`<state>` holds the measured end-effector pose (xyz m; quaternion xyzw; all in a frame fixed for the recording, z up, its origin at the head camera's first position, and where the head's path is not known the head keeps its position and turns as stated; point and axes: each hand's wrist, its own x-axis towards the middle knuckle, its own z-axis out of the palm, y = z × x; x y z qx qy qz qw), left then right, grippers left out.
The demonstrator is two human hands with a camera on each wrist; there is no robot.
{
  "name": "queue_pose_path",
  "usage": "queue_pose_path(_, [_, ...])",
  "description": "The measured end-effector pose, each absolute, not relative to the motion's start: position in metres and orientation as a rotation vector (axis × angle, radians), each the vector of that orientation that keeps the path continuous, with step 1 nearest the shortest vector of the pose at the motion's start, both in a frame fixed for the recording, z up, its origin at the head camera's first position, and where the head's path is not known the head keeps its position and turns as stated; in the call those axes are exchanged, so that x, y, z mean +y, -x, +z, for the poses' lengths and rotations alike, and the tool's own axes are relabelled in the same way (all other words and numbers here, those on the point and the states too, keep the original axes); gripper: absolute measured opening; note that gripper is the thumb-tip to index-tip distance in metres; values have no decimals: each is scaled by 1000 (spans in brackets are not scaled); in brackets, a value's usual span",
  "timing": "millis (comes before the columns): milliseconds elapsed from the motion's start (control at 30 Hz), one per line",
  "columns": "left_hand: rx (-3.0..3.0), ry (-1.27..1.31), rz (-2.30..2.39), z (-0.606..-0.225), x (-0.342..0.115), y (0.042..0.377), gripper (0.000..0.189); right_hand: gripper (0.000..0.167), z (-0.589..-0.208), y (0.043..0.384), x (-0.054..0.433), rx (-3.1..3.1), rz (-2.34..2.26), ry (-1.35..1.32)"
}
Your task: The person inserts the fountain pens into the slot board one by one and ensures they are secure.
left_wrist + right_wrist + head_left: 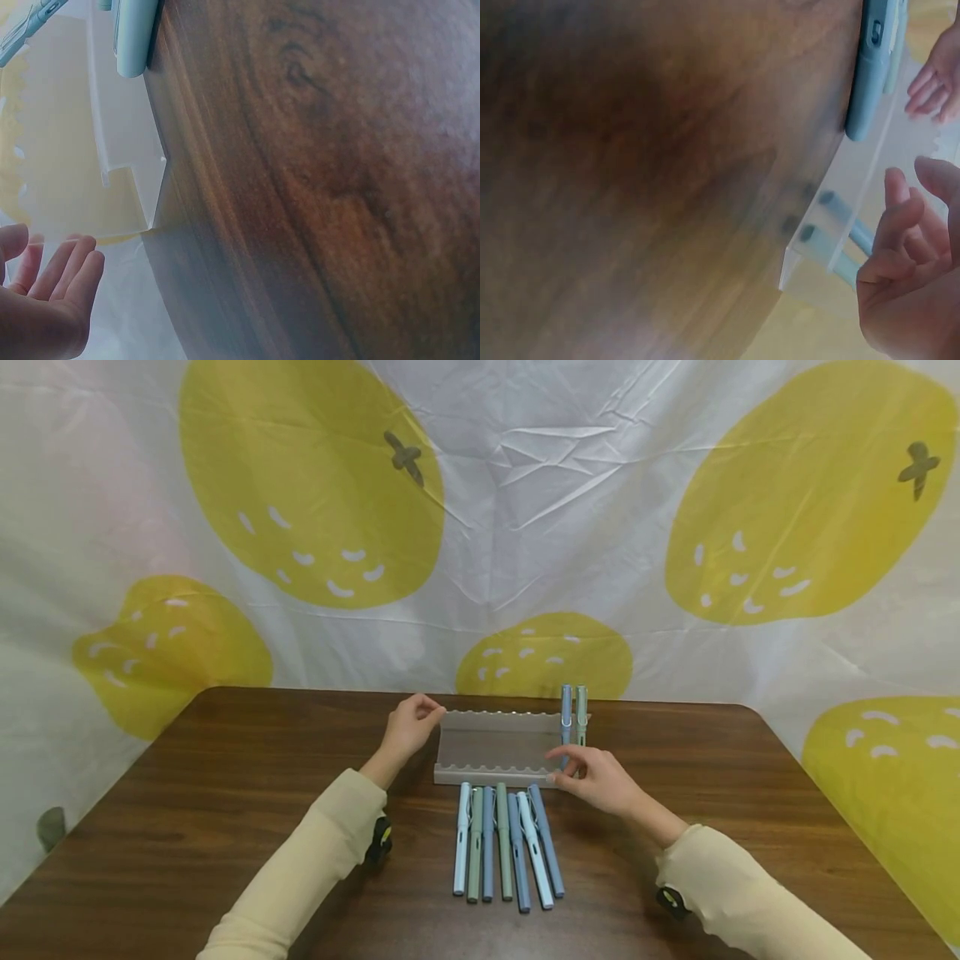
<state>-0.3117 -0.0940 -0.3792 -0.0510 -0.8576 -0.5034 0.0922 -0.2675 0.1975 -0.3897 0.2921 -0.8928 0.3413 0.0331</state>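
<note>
A clear pen rack [495, 774] with scalloped edges stands toward the back of the table. My left hand [408, 727] is at its far left corner, thumb and forefinger pinching the edge; in the left wrist view the other fingers [82, 274] extend beside the rack's end. A blue pen [566, 706] and a green pen [581, 706] lean in the rack's right end. By the front edge near them is my right hand [600, 777], thumb and forefinger apart with nothing between. Several blue, light blue and green capped pens [503, 843] lie in a row before the rack.
The dark wooden table [300, 752] ends just behind the rack, where a white curtain with yellow lemons [540, 652] hangs. Dark devices [672, 902] are worn under both sleeved wrists.
</note>
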Motion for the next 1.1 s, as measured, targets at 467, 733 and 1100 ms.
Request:
queue_pose_path(467, [-2535, 157, -1486, -380, -93, 313, 17, 41, -399, 264, 191, -2856, 1005, -1092])
queue_pose_path(733, [-2549, 162, -1495, -380, -94, 312, 18, 51, -403, 260, 191, -2864, 930, -1148])
queue_pose_path(1100, [-2547, 157, -1490, -379, -94, 311, 19, 46, -400, 258, 195, -2872, 953, -1251])
